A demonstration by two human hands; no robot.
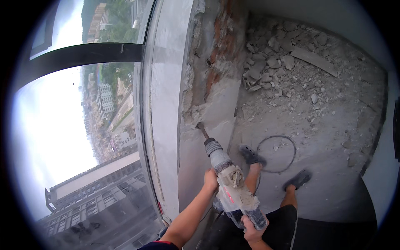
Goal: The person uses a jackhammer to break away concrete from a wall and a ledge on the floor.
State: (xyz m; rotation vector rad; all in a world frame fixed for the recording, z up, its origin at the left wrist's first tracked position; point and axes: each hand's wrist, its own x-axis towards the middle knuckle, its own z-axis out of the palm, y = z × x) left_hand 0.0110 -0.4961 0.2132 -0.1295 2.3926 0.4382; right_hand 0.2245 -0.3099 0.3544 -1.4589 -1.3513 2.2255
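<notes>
A dust-covered demolition hammer (236, 187) slants up and to the left in front of me. The tip of its chisel bit (203, 131) meets the plaster of the low wall (208, 104) under the window. My left hand (211, 180) is closed at the tool's left side, behind the grey collar; its fingers are partly hidden by the body. At the back end, my right hand (253, 231) wraps round the rear handle. Beyond the bit the plaster is broken away, and red brick (216, 50) shows through.
Broken plaster rubble (275, 62) lies heaped on the far floor, with a long flat piece (314, 61) on it. A dark cable (295, 150) loops by my clog-clad feet (252, 155). The window (54, 125) on the left looks out high over buildings.
</notes>
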